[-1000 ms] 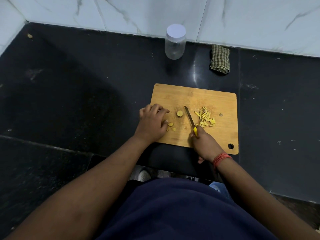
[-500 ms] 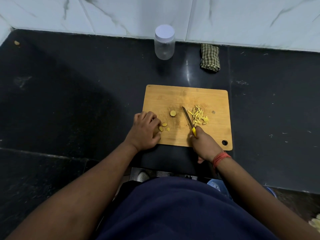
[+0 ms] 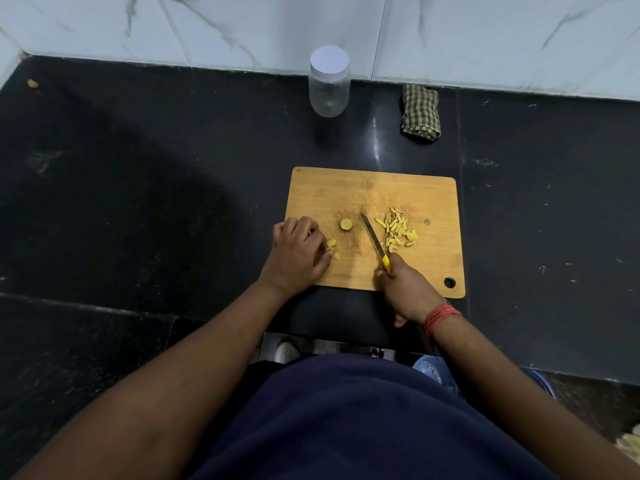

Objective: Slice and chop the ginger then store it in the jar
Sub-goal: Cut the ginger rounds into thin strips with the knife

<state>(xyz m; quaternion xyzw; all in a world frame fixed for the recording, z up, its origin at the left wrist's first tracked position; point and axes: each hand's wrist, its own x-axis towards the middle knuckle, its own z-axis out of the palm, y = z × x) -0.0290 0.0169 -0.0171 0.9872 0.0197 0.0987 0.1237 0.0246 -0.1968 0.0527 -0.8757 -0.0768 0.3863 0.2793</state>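
On the wooden cutting board [image 3: 363, 192], my left hand [image 3: 298, 254] rests at the left edge with its fingers curled. Its thumb and fingertips pinch small ginger slices [image 3: 331, 243]. One round ginger slice [image 3: 345, 224] lies alone just beyond them. My right hand [image 3: 405, 289] grips the yellow handle of a knife [image 3: 373, 239], whose blade points away across the middle of the board. Right of the blade lies a pile of chopped ginger strips [image 3: 400, 232]. The clear jar [image 3: 329, 83] stands beyond the board by the wall, with its white lid on.
A folded checked cloth [image 3: 420, 112] lies right of the jar on the black counter [image 3: 173, 202]. A white marble wall runs along the back. A small scrap [image 3: 33, 84] sits at the far left corner. The counter's front edge is just below the board.
The view has shifted a little. Both hands, the knife and the ginger keep nearly the same places on the board.
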